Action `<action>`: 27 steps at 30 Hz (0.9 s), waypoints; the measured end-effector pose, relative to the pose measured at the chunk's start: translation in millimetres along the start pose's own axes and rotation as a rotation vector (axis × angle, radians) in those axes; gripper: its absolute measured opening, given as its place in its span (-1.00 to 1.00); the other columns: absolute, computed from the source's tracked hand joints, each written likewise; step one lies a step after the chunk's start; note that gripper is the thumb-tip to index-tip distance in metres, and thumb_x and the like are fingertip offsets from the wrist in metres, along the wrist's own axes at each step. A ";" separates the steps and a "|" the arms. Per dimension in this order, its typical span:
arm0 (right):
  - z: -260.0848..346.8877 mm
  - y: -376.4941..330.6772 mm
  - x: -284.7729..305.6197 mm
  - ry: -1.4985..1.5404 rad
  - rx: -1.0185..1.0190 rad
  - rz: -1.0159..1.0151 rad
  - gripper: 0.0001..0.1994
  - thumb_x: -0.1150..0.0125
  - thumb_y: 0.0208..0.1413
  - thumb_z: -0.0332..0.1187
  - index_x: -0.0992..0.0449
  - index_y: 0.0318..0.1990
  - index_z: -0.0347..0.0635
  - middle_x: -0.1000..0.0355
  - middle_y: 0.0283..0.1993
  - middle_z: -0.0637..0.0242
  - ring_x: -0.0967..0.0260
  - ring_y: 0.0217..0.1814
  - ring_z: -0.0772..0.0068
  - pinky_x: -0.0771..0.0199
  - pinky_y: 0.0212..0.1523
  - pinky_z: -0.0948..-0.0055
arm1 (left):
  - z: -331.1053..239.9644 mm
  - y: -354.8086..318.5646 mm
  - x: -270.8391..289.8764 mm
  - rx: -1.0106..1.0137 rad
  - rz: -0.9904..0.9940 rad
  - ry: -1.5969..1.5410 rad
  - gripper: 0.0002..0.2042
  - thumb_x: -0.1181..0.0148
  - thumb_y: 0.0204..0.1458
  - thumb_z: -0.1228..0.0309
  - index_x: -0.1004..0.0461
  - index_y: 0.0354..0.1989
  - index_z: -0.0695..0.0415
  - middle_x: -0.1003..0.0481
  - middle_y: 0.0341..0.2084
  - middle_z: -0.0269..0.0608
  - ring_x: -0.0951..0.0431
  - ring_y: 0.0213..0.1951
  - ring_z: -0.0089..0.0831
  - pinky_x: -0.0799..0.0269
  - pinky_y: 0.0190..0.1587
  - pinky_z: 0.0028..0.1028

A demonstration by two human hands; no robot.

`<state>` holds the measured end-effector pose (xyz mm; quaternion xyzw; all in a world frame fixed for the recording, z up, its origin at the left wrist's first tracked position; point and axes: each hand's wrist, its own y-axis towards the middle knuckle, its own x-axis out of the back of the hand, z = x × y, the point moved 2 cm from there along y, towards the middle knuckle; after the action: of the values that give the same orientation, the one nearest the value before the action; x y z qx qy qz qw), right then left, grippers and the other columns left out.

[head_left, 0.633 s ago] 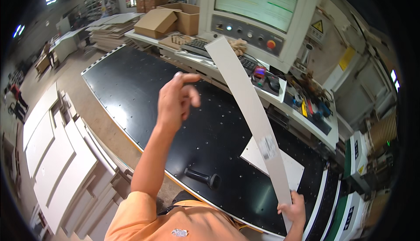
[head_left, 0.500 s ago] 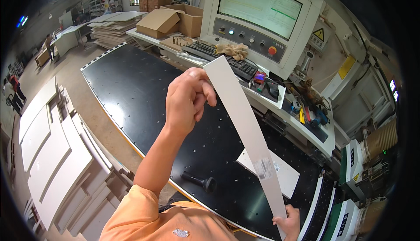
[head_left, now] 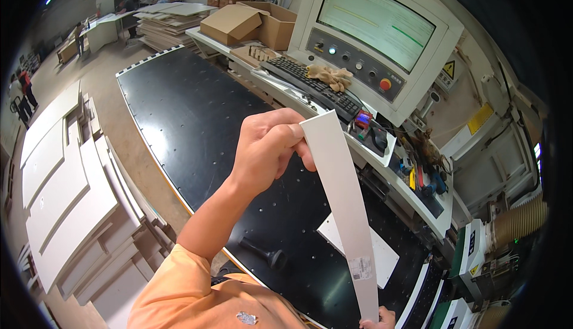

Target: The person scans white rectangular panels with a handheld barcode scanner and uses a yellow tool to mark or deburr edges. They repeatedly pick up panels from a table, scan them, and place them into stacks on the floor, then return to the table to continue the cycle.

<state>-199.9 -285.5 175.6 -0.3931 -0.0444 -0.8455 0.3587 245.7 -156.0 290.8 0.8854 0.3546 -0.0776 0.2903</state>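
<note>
A long narrow white board with a printed label near its lower end is held tilted above a black table. My left hand is closed at the board's upper left corner, thumb and curled fingers against the edge. At the lower end my right hand grips the board; part of this hand is cut off by the picture's lower edge. Under the held board, a shorter white panel lies on the table. A black handheld scanner rests near the table's front edge, apart from both hands.
White boards are stacked at the left. Behind the table stand a control cabinet with a screen, a keyboard, work gloves and an open cardboard box. Hand tools and machine hoses are at the right.
The board's upper end and my left hand have moved lower and slightly right in the picture. My left thumb now shows against the board's corner. The right hand still grips the lower end.
</note>
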 end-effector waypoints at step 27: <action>-12.8 45.1 -13.0 0.914 0.079 -0.220 -0.74 0.07 0.40 -0.22 -0.35 -0.11 -0.28 -0.43 -0.45 0.20 -0.42 -0.55 0.41 -0.48 -0.48 0.43 | 116.7 -43.2 71.0 -0.191 -0.098 0.853 -0.88 -0.08 0.19 0.55 -0.49 -0.37 0.29 -0.53 -0.55 -0.24 -0.53 -0.44 -0.58 -0.40 -0.38 -0.58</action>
<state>-173.5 -316.0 148.3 0.0406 0.0443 -0.9626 0.2643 276.9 -156.0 150.9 0.7896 0.4899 0.3142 0.1944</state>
